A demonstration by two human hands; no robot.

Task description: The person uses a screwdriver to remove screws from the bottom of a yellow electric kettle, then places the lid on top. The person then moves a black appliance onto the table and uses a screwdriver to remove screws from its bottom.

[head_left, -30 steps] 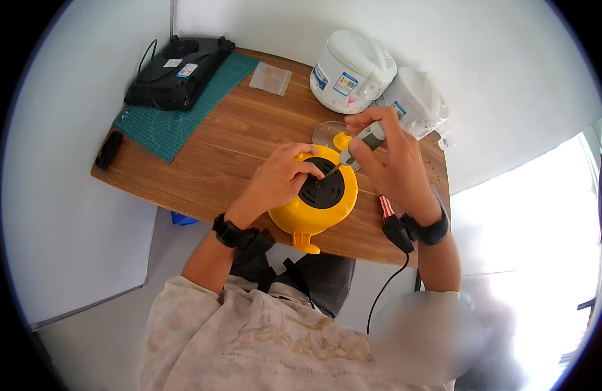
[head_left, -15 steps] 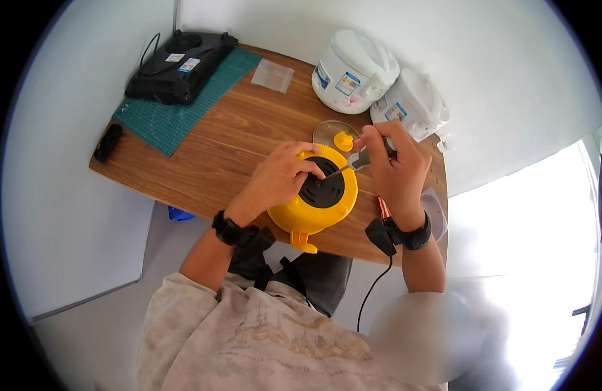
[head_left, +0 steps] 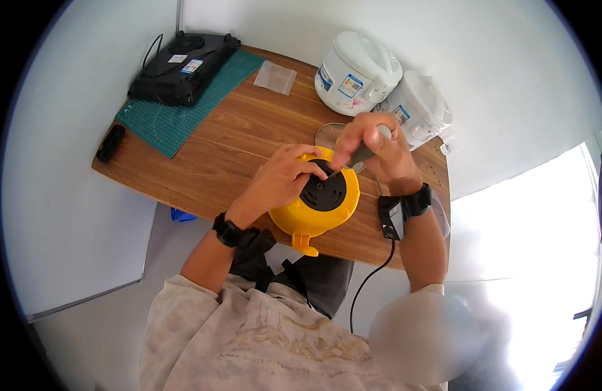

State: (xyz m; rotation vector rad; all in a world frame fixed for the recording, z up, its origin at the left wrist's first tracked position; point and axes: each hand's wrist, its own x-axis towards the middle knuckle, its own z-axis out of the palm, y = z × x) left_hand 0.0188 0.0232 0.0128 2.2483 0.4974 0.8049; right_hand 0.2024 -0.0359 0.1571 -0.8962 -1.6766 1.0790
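Note:
A yellow round plastic housing [head_left: 301, 220] with a black slotted disc [head_left: 328, 197] in its middle lies at the table's front edge. My left hand [head_left: 275, 177] holds it by its left side, with fingers bent over the rim and a fingertip on the black disc. In my right hand [head_left: 387, 155] is a screwdriver [head_left: 361, 155] with a grey handle, tilted, its shaft reaching to the disc beside that fingertip. Whether the tip sits in a screw is too small to tell. A yellow clip [head_left: 304, 245] sticks out from the housing toward me.
A clear round dish [head_left: 325, 133] lies behind the housing, partly covered by my right hand. Two white rice cookers [head_left: 354, 75] stand at the back right. On the wooden table [head_left: 203, 166] are a green cutting mat [head_left: 164, 130], a black appliance [head_left: 177, 72], and a clear plastic bag [head_left: 275, 77].
My right hand has turned over around the screwdriver and shifted slightly left, now covering the small yellow piece by the dish. My left hand keeps its place on the housing.

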